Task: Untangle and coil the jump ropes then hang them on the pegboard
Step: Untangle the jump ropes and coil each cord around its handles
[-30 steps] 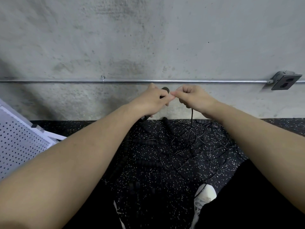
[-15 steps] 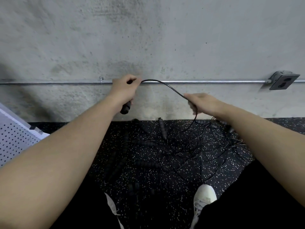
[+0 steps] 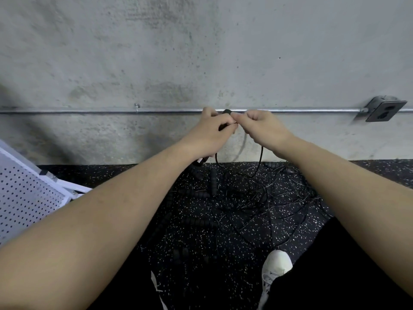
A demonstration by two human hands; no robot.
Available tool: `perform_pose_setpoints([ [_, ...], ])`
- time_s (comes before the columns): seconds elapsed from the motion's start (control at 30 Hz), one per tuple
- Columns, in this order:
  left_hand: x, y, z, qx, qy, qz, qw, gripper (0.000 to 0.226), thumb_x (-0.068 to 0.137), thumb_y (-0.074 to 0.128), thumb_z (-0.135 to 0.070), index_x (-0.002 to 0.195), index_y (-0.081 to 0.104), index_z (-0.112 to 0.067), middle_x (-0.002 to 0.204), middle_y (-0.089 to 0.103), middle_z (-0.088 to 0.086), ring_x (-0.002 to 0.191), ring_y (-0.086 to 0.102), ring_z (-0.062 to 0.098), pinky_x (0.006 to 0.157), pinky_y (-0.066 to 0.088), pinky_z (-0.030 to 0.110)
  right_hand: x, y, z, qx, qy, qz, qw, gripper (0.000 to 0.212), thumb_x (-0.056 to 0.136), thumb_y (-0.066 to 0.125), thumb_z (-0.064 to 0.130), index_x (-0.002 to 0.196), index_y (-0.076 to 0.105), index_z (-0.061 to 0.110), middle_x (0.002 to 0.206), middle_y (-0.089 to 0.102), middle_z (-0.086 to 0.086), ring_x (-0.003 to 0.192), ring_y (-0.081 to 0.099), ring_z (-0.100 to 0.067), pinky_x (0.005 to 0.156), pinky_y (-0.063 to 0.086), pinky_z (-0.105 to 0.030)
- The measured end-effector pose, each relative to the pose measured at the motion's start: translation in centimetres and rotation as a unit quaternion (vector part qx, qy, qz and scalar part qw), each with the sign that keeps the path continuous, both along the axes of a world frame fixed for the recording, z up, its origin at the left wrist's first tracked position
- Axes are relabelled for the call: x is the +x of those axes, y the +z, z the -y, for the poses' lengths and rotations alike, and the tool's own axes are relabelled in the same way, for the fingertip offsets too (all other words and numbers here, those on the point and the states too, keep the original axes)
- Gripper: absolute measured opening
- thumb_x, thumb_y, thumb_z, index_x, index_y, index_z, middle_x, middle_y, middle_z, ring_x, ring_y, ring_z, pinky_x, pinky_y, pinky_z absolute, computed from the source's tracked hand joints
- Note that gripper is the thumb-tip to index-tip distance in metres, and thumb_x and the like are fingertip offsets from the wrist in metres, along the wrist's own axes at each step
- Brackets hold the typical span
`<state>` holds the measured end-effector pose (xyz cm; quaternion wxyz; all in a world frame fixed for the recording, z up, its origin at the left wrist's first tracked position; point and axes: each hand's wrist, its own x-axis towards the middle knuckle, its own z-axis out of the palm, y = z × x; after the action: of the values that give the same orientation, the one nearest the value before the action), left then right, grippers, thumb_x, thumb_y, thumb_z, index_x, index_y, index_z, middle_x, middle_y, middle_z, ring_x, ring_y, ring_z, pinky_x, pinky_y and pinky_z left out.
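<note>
A tangle of thin black jump ropes [image 3: 250, 198] with several black ribbed handles lies on the speckled black floor in front of me. My left hand [image 3: 210, 133] grips one black handle [image 3: 226, 112], whose top end pokes out above my fingers. My right hand [image 3: 261, 128] is held up against the left one and pinches that rope's thin black cord [image 3: 260, 157]. A loop of the cord hangs from both hands down to the pile. A white pegboard [image 3: 24, 195] leans at the far left.
A grey concrete wall rises straight ahead, with a metal conduit pipe [image 3: 89, 111] running across it to an outlet box [image 3: 385, 110] at the right. My white shoes [image 3: 276, 267] and dark trousers fill the lower edge.
My hands, spread apart half a second ago with the cord arched between them, have come back together. A loop now hangs below them.
</note>
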<state>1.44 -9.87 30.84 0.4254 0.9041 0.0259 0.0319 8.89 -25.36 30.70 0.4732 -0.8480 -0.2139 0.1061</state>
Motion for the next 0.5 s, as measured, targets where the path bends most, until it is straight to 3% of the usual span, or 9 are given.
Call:
perform_pose_setpoints([
  [0.07, 0.2, -0.1, -0.2, -0.012, 0.010, -0.002, 1.000, 0.026, 0.106, 0.047, -0.040, 0.090, 0.060, -0.023, 0.120, 0.038, -0.002, 0.063, 0.056, 0.016, 0.047, 0.050, 0.018, -0.1, -0.1, 0.5, 0.008, 0.013, -0.044, 0.999, 0.048, 0.099, 0.049, 0.060, 0.071, 0.057, 0.021, 0.060, 0.052, 0.001, 0.058, 0.046, -0.014, 0.063, 0.043, -0.032],
  [0.13, 0.6, -0.1, -0.8, -0.044, 0.042, 0.013, 0.998, 0.027, 0.106, 0.047, -0.040, 0.085, 0.059, -0.027, 0.123, 0.040, 0.004, 0.067, 0.059, 0.019, 0.046, 0.050, 0.020, 0.1, -0.5, 1.3, -0.022, 0.045, -0.105, 0.993, 0.059, 0.101, 0.034, 0.064, 0.084, 0.065, 0.017, 0.069, 0.068, -0.005, 0.072, 0.062, -0.019, 0.085, 0.054, -0.042],
  [0.17, 0.9, -0.1, -1.3, -0.066, 0.067, 0.023, 0.995, 0.027, 0.105, 0.048, -0.040, 0.082, 0.058, -0.030, 0.125, 0.042, 0.010, 0.069, 0.060, 0.020, 0.045, 0.048, 0.019, 0.2, -0.9, 1.8, -0.065, 0.062, -0.127, 0.988, 0.064, 0.101, 0.026, 0.067, 0.091, 0.067, 0.018, 0.079, 0.074, -0.003, 0.085, 0.068, -0.018, 0.096, 0.051, -0.045],
  [0.23, 1.3, -0.1, -2.7, -0.097, 0.118, 0.031, 0.988, 0.026, 0.104, 0.050, -0.041, 0.081, 0.059, -0.034, 0.128, 0.049, 0.021, 0.068, 0.061, 0.022, 0.042, 0.046, 0.019, 0.4, -1.6, 2.9, -0.154, 0.100, -0.168, 0.969, 0.073, 0.100, 0.013, 0.069, 0.106, 0.067, 0.021, 0.093, 0.078, 0.002, 0.103, 0.068, -0.014, 0.105, 0.042, -0.044],
  [0.3, 1.5, -0.1, -4.0, -0.116, 0.162, 0.021, 0.980, 0.022, 0.103, 0.050, -0.040, 0.086, 0.061, -0.031, 0.126, 0.053, 0.027, 0.061, 0.059, 0.021, 0.039, 0.043, 0.019, 0.5, -2.2, 3.9, -0.210, 0.124, -0.199, 0.949, 0.079, 0.099, 0.007, 0.071, 0.110, 0.067, 0.020, 0.095, 0.078, 0.003, 0.099, 0.068, -0.014, 0.105, 0.037, -0.048],
  [0.37, 1.4, -0.3, -5.0, -0.122, 0.186, -0.005, 0.975, 0.021, 0.104, 0.049, -0.039, 0.094, 0.063, -0.026, 0.113, 0.057, 0.022, 0.051, 0.055, 0.019, 0.037, 0.041, 0.020, 0.9, -2.5, 4.5, -0.237, 0.117, -0.189, 0.946, 0.078, 0.100, 0.014, 0.071, 0.095, 0.068, 0.015, 0.083, 0.077, 0.005, 0.082, 0.065, -0.018, 0.099, 0.041, -0.056],
  [0.43, 1.0, -0.7, -5.3, -0.108, 0.181, -0.036, 0.977, 0.016, 0.103, 0.052, -0.036, 0.103, 0.065, -0.026, 0.098, 0.058, 0.014, 0.048, 0.052, 0.018, 0.035, 0.039, 0.020, 1.3, -2.5, 4.7, -0.231, 0.079, -0.149, 0.958, 0.066, 0.101, 0.027, 0.067, 0.079, 0.063, 0.016, 0.071, 0.072, 0.002, 0.072, 0.059, -0.020, 0.097, 0.048, -0.049],
  [0.5, 0.7, -0.9, -5.1, -0.099, 0.164, -0.061, 0.979, 0.015, 0.101, 0.055, -0.032, 0.114, 0.063, -0.029, 0.088, 0.058, 0.006, 0.051, 0.052, 0.016, 0.036, 0.039, 0.020, 1.7, -2.2, 4.5, -0.166, 0.007, -0.109, 0.980, 0.052, 0.099, 0.043, 0.063, 0.074, 0.056, 0.020, 0.065, 0.060, -0.002, 0.070, 0.057, -0.020, 0.095, 0.055, -0.048],
])
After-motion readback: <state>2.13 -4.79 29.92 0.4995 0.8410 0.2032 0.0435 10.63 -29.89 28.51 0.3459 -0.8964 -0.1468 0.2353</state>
